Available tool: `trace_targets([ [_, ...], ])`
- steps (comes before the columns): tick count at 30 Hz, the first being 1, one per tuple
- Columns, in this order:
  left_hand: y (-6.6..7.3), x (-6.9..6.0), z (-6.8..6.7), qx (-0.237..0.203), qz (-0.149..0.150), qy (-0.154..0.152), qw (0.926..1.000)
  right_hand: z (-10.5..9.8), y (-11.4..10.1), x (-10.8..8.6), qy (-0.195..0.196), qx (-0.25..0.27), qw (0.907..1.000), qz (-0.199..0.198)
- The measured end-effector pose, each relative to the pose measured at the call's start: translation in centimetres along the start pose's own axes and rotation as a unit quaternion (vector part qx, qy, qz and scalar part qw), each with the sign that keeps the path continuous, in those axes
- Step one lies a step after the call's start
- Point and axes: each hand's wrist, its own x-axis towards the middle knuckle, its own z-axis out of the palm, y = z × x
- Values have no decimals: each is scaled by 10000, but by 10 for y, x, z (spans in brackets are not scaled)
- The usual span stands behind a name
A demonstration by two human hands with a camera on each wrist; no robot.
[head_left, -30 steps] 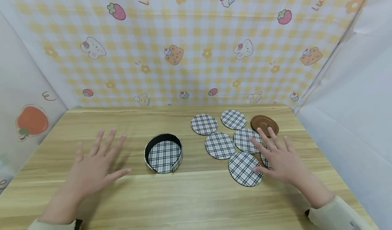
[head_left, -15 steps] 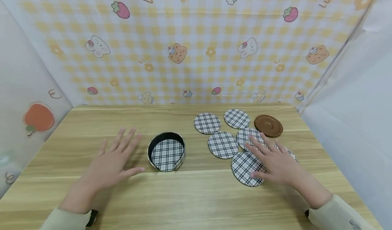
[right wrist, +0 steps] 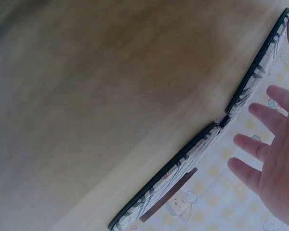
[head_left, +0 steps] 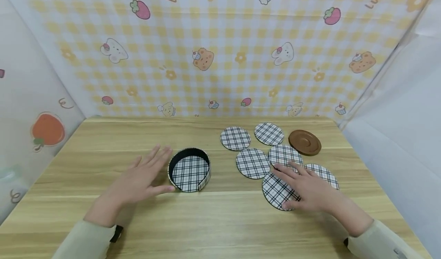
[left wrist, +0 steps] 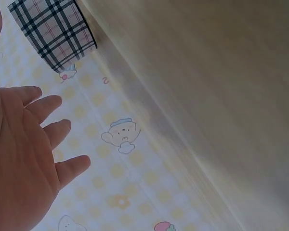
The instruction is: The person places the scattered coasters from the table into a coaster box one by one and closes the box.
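A round coaster holder [head_left: 205, 179] with black-and-white plaid sides and a black inner wall stands left of the table's middle. Plaid shows on its floor. My left hand [head_left: 136, 186] is just left of it, fingers extended; in the left wrist view the holder [left wrist: 55, 33] is beyond the fingertips. My right hand [head_left: 310, 188], fingers spread, is over the nearest plaid coaster [head_left: 274, 193] and partly covers it. The thumb is close to that coaster; contact cannot be told. Beside it lie another coaster [head_left: 285, 155], partly behind my fingertips, and one [head_left: 324, 173] to the right.
Farther back lie more plaid coasters: one at left [head_left: 235, 138], one at centre [head_left: 253, 164], one at the back [head_left: 269, 133]. A round brown dish [head_left: 304, 142] sits at the back right. A checked cloth wall [head_left: 220, 86] stands behind the wooden table [head_left: 220, 224].
My left hand has moved right, up close to the holder. My right hand has shifted slightly toward the near coaster, uncovering the brown dish and more of the rightmost coaster. The view has drifted slightly.
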Motion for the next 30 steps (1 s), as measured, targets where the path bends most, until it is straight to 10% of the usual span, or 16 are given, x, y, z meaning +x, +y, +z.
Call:
trace_targets([
  [13,4,10,3,-473,8,-95,9988,-3,-1,-1,-493,763,9959,-17],
  [30,0,24,3,-1123,284,-347,9927,-1,0,6,-218,743,9966,-270],
])
